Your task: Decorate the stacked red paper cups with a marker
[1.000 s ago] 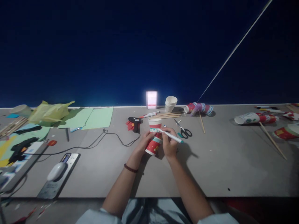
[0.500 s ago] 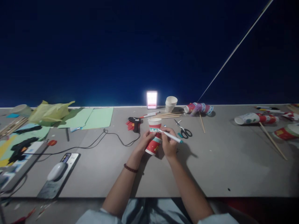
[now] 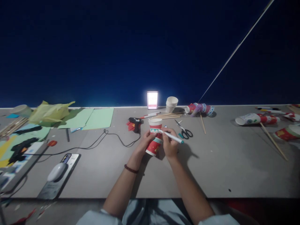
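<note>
Workpiece: A red-and-white tube of what look like paper cups, banded in teal (image 3: 156, 141), tilts between two bare hands above the middle of the grey desk (image 3: 211, 175), nearer its far edge than its near one.
Left grip: The left hand (image 3: 144, 143) clasps the banded tube from the side, thumb laid across its front.
Right grip: The right hand (image 3: 170, 143) pinches a slim white marker with a teal end (image 3: 173, 137), its point angled to the upper teal band; whether the tip touches is too small to tell.
Step in hand: By appearance, marking or colouring the patterned upper band.
Next move: A further stroke would seem to call for a firm left hold, a slight turn of the tube to present fresh surface, and light tip pressure on the curve.
Right of the hands: Black-handled metal scissors (image 3: 187, 133) lie open just beside the right hand, a small teal piece (image 3: 180, 135) next to them.
Far edge: A stack of plain white paper cups (image 3: 172, 104) stands near a glowing rectangular screen (image 3: 152, 100); thin pale wooden sticks (image 3: 167, 116) lie in front.
Left of the hands: A black glue gun (image 3: 137, 125) rests by red scraps (image 3: 130, 126), its cord trailing toward the left edge.
Near-left corner: A white power strip (image 3: 25, 167) lies at an angle.
Right end: A white-and-red patterned tube (image 3: 257, 119) lies on its side.
</note>
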Tool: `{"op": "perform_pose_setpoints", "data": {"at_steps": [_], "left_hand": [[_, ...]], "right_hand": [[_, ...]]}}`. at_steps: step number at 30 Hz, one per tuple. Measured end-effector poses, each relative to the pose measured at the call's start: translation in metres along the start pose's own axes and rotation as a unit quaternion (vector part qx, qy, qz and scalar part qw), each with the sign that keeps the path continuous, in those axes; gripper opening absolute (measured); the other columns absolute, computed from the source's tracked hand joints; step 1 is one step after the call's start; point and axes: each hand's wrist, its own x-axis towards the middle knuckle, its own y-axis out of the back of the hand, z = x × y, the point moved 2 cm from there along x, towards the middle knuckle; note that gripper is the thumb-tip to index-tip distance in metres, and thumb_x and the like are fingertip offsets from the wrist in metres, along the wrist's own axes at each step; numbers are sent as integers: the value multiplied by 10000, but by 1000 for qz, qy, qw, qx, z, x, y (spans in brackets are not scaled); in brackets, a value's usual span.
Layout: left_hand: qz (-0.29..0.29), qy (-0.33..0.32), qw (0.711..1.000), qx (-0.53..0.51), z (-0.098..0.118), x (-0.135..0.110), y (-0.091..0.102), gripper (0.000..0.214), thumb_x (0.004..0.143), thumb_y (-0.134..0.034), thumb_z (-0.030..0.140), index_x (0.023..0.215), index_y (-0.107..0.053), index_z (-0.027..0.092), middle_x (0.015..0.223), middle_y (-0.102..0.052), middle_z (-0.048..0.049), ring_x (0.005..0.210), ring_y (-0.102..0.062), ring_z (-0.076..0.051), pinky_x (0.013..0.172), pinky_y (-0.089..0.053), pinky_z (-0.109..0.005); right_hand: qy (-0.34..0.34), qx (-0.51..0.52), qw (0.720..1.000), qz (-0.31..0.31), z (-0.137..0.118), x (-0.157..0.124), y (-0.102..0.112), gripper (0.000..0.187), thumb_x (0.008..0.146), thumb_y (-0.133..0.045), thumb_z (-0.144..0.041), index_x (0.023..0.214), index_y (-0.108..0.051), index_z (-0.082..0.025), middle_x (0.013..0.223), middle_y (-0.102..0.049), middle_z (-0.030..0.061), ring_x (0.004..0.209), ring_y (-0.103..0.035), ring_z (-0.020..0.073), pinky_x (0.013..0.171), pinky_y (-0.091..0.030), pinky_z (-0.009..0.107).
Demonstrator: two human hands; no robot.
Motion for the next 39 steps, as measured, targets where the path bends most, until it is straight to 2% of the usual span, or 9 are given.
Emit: {"op": "perform_pose_setpoints", "data": {"at_steps": [9, 39], "left_hand": [[-1, 0, 1000, -6, -1, 1, 1, 484, 664, -822, 336, 1077, -678, 128, 940, -742, -95, 752, -695, -204, 675, -534, -283], [-3, 0, 1000, -9, -1, 0, 1, 463, 681, -809, 321, 1085, -678, 136, 976, -743, -102, 829, -707, -229, 735, -545, -305]], "right_hand": [[11, 0, 1000, -2, 2, 0, 0, 93, 826, -537, -217, 848, -626, -207, 849, -673, 29, 849, -656, 195, 832, -534, 364], [17, 8, 1000, 0, 1, 0, 0, 92, 832, -528, -214, 835, -619, -211, 862, -681, 35, 876, -665, 200, 855, -538, 374]]}}
